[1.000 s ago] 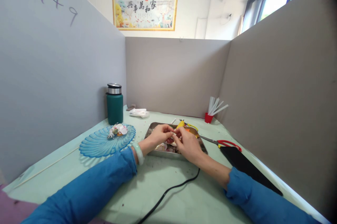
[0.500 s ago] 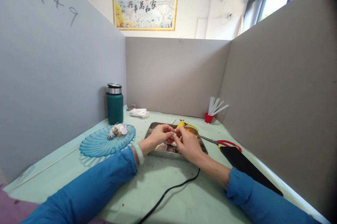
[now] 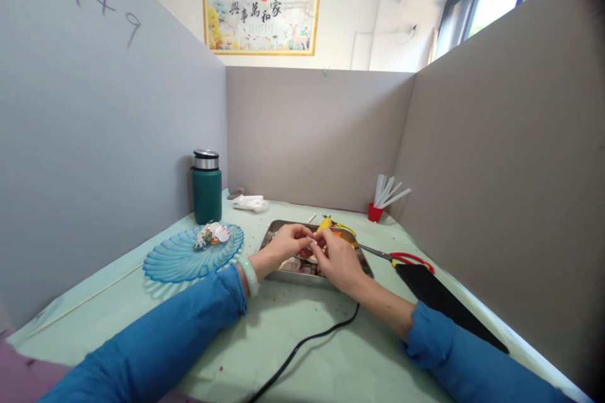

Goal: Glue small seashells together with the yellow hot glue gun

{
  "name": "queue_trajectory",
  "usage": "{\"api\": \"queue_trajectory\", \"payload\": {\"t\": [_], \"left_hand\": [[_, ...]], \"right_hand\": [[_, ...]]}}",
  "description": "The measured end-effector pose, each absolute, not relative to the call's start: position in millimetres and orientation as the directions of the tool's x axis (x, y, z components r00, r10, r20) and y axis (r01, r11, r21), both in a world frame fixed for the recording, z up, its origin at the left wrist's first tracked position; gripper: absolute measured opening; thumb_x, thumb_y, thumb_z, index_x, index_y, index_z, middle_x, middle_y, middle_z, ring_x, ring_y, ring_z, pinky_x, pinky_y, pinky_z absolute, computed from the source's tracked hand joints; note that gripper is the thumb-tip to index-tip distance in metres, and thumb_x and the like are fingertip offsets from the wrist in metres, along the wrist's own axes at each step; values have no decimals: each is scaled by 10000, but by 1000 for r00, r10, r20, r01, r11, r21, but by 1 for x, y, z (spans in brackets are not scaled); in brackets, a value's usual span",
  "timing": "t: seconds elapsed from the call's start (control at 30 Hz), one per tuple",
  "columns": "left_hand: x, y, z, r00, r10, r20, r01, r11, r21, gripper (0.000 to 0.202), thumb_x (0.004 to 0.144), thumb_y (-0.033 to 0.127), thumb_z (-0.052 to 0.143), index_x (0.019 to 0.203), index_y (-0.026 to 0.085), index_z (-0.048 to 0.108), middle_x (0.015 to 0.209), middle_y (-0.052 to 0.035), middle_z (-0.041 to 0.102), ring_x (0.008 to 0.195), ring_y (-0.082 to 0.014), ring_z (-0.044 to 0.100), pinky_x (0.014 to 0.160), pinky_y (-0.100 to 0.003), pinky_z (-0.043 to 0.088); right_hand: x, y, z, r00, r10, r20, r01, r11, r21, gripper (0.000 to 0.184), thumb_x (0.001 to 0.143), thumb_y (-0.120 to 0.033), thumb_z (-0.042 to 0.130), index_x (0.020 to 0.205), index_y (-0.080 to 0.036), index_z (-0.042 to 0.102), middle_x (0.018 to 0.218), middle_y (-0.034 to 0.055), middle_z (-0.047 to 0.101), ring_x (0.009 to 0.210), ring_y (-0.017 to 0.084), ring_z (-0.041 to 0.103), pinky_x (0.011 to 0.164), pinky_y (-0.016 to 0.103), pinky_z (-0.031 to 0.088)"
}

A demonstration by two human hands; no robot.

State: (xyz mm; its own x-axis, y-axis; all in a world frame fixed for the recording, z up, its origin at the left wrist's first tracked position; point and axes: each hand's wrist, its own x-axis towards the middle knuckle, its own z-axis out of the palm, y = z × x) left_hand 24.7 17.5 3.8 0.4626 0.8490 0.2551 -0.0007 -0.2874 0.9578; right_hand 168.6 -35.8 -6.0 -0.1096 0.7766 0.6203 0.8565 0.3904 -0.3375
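Over a metal tray (image 3: pixel 302 277), my left hand (image 3: pixel 284 248) and my right hand (image 3: pixel 341 262) meet fingertip to fingertip. Both are closed in a pinch around a small whitish piece (image 3: pixel 312 241), mostly covered by the fingers, so its kind is unclear. Shells (image 3: pixel 291 263) and other small bits lie in the tray below. Just behind my right hand a yellow tool (image 3: pixel 324 224), probably a glue gun, rests at the tray's far rim. To the left, a blue scalloped glass plate (image 3: pixel 179 259) carries a little cluster of shells (image 3: pixel 213 234).
A green bottle (image 3: pixel 207 192) stands behind the plate, beside a white plastic bag (image 3: pixel 250 203). At right are a red cup of white sticks (image 3: pixel 375 212), red-handled scissors (image 3: pixel 411 258) and a black flat slab (image 3: pixel 449 305). A black cable (image 3: pixel 307 340) crosses the front; partitions enclose the table.
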Motion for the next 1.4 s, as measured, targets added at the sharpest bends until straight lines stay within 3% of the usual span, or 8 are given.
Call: {"api": "queue_trajectory", "payload": {"t": [1.4], "left_hand": [[25,15,7,471,842,263,-52,-271,961,227,608,243,674,751,70,640,618,-36,611,530,-105,559,567,-241,470]], "right_hand": [[168,-36,-5,-52,747,663,869,361,-339,163,847,-335,415,849,-204,512,661,-9,596,584,124,538,528,213,290]]}}
